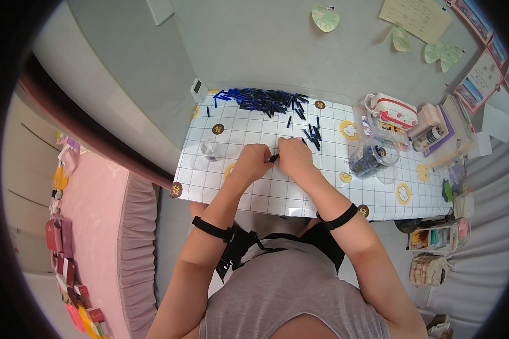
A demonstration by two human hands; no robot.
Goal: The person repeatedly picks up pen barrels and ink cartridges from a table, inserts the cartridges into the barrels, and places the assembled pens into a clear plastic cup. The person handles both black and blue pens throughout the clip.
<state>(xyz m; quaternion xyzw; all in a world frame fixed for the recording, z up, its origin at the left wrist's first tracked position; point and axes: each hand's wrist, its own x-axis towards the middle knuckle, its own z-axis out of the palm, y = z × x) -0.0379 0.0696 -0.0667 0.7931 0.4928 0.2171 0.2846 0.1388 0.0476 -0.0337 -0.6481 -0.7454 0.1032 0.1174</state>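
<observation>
Both hands meet over the middle of the table, fingers pinched together. Between them is a short dark tube (274, 159), which looks like an ink cartridge. My left hand (253, 163) grips it from the left, and my right hand (294, 157) closes round its other end; the right fingertips are mostly hidden. Just beyond the right hand lie several loose dark tubes (313, 135). Farther back, a large heap of dark blue and black tubes (266, 100) spreads along the wall side of the table. Left of my left hand stands a small clear cup (210, 148).
To the right, a clear tub (373, 160) holds many small dark blue pieces. Behind it are a white and red pouch (393, 111) and upright notebooks (442, 133). A small white device (198, 90) stands at the back left. The gridded tabletop (316, 198) ends near my forearms.
</observation>
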